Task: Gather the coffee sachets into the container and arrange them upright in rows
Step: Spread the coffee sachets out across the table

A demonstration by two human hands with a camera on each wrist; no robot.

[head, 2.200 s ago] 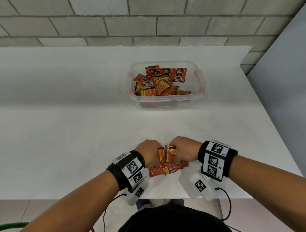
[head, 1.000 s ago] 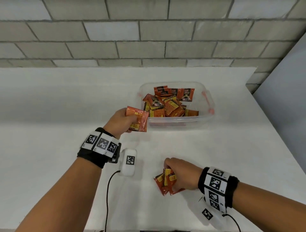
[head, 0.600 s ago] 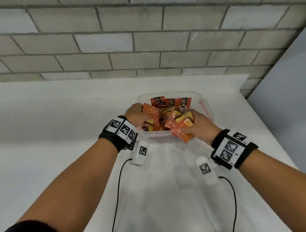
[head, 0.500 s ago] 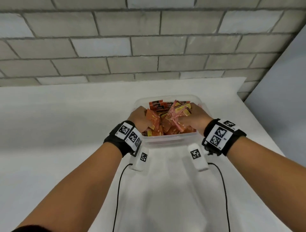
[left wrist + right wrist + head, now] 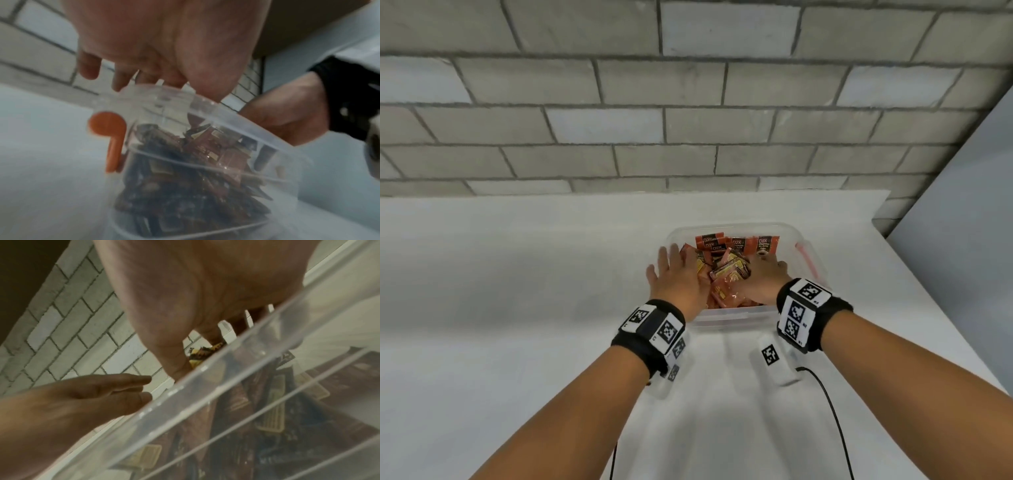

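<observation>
A: Coffee sachets (image 5: 726,274), where are they? Quick.

B: In the container (image 5: 815,253), the clear tub on the white surface (image 5: 517,308) near the brick wall (image 5: 688,120). Mostly a loose heap, tilted all ways. A few at the far wall stand upright, labels facing me. I see none out on the surface.

A: Left hand?

B: My left hand (image 5: 674,277) is at the tub's near-left corner, fingers (image 5: 671,253) straight and spread, nothing in them. From the left wrist view the palm hangs just over the rim; I can't tell if it touches the pile.

A: Right hand?

B: My right hand (image 5: 760,281) is down among the sachets on the right side. The head view shows only its back, and the right wrist view is blocked by the tub wall, so I can't tell how far the fingers are curled or whether they hold a sachet.

A: Why both hands inside?

B: My read: one on each side brackets the heap so it can be squared up and stood on edge.

A: Progress?

B: Gathering looks done; the rows are barely started. The foil packs look slippery, so they may flop over unless packed tight against the wall.
</observation>
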